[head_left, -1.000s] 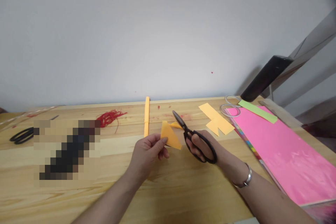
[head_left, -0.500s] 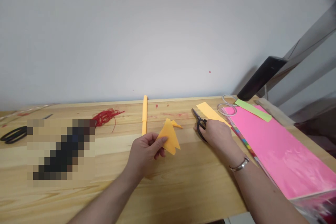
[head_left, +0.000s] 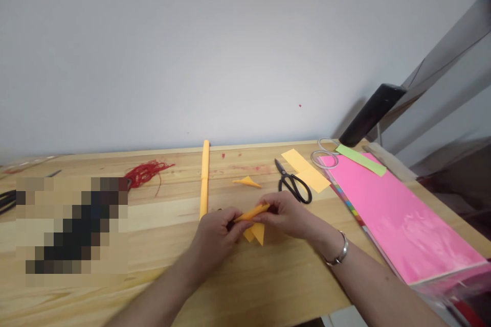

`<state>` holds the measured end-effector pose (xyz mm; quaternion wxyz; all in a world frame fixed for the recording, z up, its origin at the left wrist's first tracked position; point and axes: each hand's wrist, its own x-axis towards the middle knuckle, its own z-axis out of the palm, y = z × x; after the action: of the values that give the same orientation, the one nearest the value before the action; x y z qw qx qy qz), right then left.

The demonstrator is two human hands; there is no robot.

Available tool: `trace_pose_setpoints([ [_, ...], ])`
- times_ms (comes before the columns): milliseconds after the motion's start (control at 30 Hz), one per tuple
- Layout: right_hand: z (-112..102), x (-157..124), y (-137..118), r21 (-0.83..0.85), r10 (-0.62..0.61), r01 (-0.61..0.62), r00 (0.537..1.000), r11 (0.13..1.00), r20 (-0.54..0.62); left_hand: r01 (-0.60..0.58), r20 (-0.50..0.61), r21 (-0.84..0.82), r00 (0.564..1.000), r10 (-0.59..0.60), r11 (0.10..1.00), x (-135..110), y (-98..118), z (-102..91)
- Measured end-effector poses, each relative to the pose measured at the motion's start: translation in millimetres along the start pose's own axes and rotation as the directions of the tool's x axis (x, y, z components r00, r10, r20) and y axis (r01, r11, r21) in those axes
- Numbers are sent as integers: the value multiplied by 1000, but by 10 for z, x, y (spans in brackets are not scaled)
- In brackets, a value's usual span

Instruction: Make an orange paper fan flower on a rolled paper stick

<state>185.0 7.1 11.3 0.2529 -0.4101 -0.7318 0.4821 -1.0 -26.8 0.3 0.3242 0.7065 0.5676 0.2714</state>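
Note:
A folded piece of orange paper point(head_left: 253, 213) is pinched between both hands over the middle of the table. My left hand point(head_left: 220, 235) grips its left end with thumb and fingers, and my right hand point(head_left: 286, 213) grips its right end. Pointed flaps of the paper hang below the fingers. Just beyond my right hand lies a pair of black-handled scissors point(head_left: 293, 181), flat on the wood. A small orange paper scrap point(head_left: 249, 181) rests behind the hands. Left of them is an orange marker-shaped stick point(head_left: 204, 179).
Orange paper strips point(head_left: 307, 171) lie behind the scissors. On the right are pink sheets point(head_left: 399, 219), a green strip point(head_left: 362, 159) and pale rings point(head_left: 325, 153). A black cylinder point(head_left: 372, 115) leans at the back right. Red string point(head_left: 148, 172) lies left, beside a pixelated dark patch.
My right hand has let go of the scissors and moved left to the orange paper. The paper has tilted and now sits between both hands. The view has shifted slightly right.

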Motion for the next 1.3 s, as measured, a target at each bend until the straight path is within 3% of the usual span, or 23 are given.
trace_pose_setpoints([
  [133,7,68,70,65,127,-124,991,990,-50,-15,-100,4,995,15,1000,-3,-40,-8],
  [233,-35,131,170,119,287,-268,940,956,-185,-16,-207,-14,978,13,1000,-13,-73,-18],
  [333,-64,165,239,116,347,-328,902,938,-255,-197,-137,68,969,205,978,-13,-94,-10],
  [433,-69,153,236,-64,226,-262,914,963,-337,-444,77,218,895,439,869,-7,-105,31],
  [500,-67,131,216,-292,90,-227,904,929,-417,-518,165,302,855,491,800,-8,-112,68],
  [567,-67,114,203,-447,16,-250,885,859,-464,-523,202,366,852,483,770,-14,-118,97],
  [633,-70,105,199,-499,15,-284,880,819,-475,-503,225,413,864,450,759,-21,-121,113],
  [767,-89,100,181,-485,5,-264,881,834,-472,-483,285,463,875,391,743,-23,-125,112],
  [900,-117,107,164,-382,16,-232,870,895,-492,-452,253,501,892,374,738,4,-129,108],
  [967,-116,119,174,-266,78,-222,883,938,-462,-389,140,529,916,375,754,22,-132,104],
  [1067,-66,141,189,73,233,-222,915,972,-329,-270,-122,479,922,367,836,40,-130,88],
  [1133,-7,147,172,321,302,-227,931,919,-206,-209,-251,306,924,290,929,37,-116,74],
  [1200,52,140,132,485,298,-213,949,848,-106,-73,-202,12,977,74,997,29,-87,61],
  [1267,92,125,86,560,264,-192,963,806,-51,32,-116,-278,991,-67,960,23,-49,48],
  [1300,103,116,68,570,243,-180,969,802,-36,77,-65,-339,992,-105,938,25,-28,39],
])
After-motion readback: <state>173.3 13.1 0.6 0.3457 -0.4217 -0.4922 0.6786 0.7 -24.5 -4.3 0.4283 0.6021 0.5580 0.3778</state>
